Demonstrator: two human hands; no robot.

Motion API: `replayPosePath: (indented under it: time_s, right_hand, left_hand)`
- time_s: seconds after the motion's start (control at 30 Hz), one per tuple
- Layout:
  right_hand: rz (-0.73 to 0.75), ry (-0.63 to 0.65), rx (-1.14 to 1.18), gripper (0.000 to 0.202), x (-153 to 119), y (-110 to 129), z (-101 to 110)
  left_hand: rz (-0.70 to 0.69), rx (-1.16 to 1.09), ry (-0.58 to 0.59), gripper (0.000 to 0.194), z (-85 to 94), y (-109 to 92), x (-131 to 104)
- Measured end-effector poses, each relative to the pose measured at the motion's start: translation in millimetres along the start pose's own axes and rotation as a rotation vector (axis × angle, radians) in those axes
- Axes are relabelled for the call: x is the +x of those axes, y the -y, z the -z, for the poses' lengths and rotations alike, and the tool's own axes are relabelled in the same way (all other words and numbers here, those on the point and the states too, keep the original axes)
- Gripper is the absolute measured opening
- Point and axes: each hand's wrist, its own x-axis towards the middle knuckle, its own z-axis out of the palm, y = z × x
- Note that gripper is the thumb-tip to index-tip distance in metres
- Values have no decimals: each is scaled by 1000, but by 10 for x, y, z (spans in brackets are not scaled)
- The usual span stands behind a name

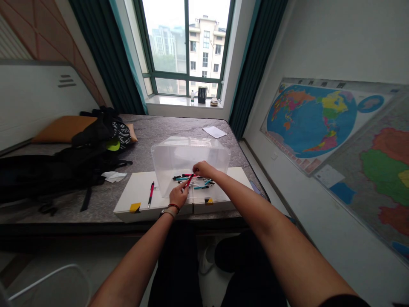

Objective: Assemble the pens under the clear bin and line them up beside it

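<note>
At the translucent boxy plastic bin (169,158), my left hand (179,195) holds a slim red-and-black pen (190,179), apparently steadying it for my right hand (203,169), which pinches its far end.

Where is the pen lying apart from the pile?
In the head view, the pen lies left of the left hand, on a white box, between the yellow patch and clear box.

1 head camera faces forward and down (over the hands (179,195) (204,169)).

Bright window (169,47), teal curtains (104,51), maps (313,121) on white wall (326,42).
</note>
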Motion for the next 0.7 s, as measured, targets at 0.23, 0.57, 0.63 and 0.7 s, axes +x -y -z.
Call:
replayPosePath:
  time_s: [0.23,0.57,0.63,0.7]
  right_hand:
    - [-177,27,191,15,-17,40,6]
    - [-212,61,313,13,5,-33,-40]
    - [-223,57,333,13,8,-46,-57]
    - [-233,50,350,13,9,-55,-75]
  left_hand:
    - [-10,-93,75,41,41,17,11]
    - [-31,-129,89,41,39,52,18]
    - [-37,-138,90,41,44,49,16]
    - [-42,-148,94,41,51,43,14]
